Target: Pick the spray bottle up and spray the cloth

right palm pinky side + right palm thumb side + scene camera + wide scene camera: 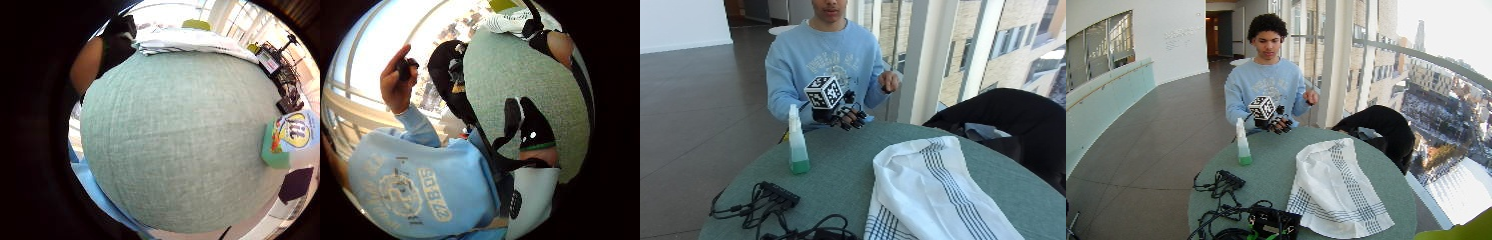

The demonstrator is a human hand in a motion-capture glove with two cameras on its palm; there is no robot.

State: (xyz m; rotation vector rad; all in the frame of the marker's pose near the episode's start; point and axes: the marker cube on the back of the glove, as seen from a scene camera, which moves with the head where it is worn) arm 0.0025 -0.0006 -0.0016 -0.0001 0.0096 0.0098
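A clear spray bottle (pixel 798 145) with green liquid in its base stands upright on the round green table (pixel 840 165), toward the person's right. My gloved right hand (pixel 848 117) hovers above the table's edge nearest the person, a short way from the bottle and apart from it. Its fingers (pixel 535 125) hang loosely curled and hold nothing. A white cloth (pixel 933 190) with dark blue stripes lies spread across the other half of the table. In the little finger side palm view the bottle (pixel 290 137) and the cloth (pixel 190 40) lie beyond bare tabletop.
The person's bare left hand (pixel 889 82) is raised and holds a small dark object. A black power strip with tangled cables (pixel 773 197) lies at the table's near side, with a black device (pixel 1272 222) beside it. A dark jacket (pixel 1013 115) hangs over a chair.
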